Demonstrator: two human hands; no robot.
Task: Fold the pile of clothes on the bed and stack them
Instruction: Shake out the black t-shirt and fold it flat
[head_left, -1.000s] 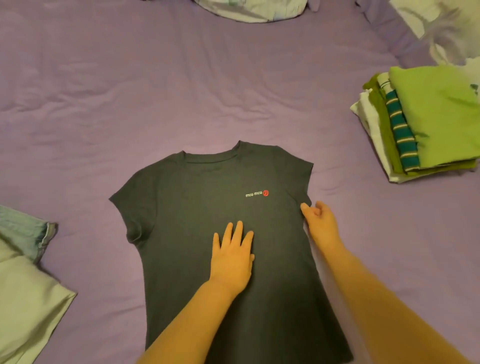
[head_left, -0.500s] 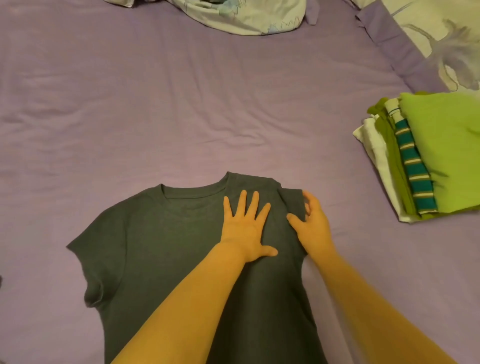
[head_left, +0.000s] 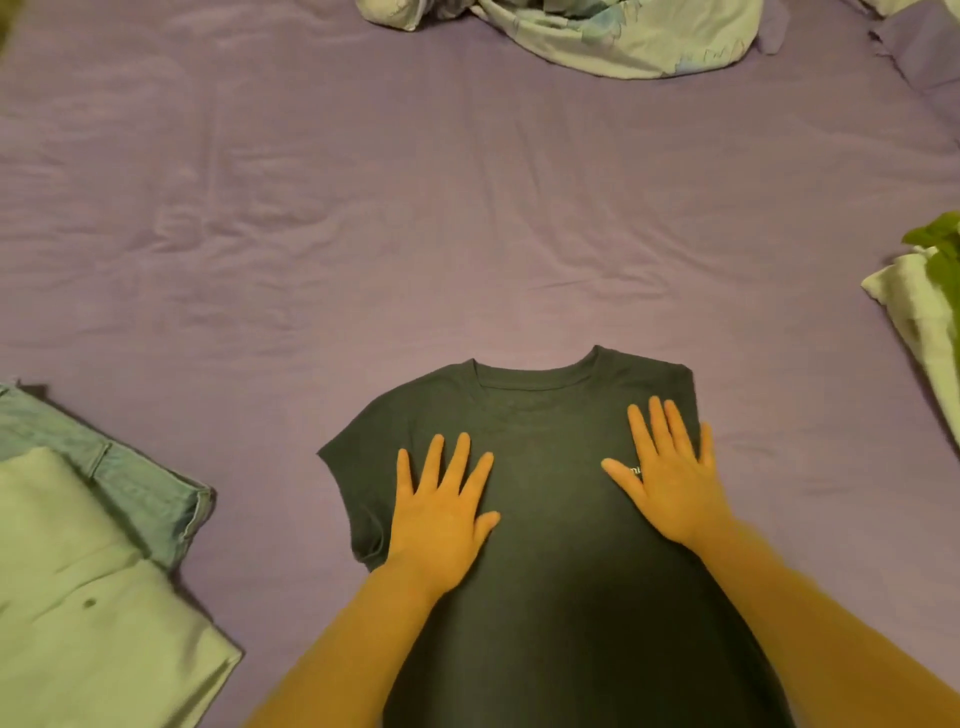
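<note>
Partly done: dark T-shirt (head_left: 540, 519) right sleeve tucked, left sleeve out, left hand (head_left: 441, 512) and right hand (head_left: 667, 480) pressing flat, fingers spread; folded stack (head_left: 919, 312) waits.

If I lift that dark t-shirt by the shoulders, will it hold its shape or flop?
Probably flop: the dark t-shirt lies thin and flat on the purple sheet, and its one sleeve edge curls. It looks light, so one hand could likely lift it. Pushed, it may bunch rather than slide, since the left hand and right hand rest flat on it.
</note>
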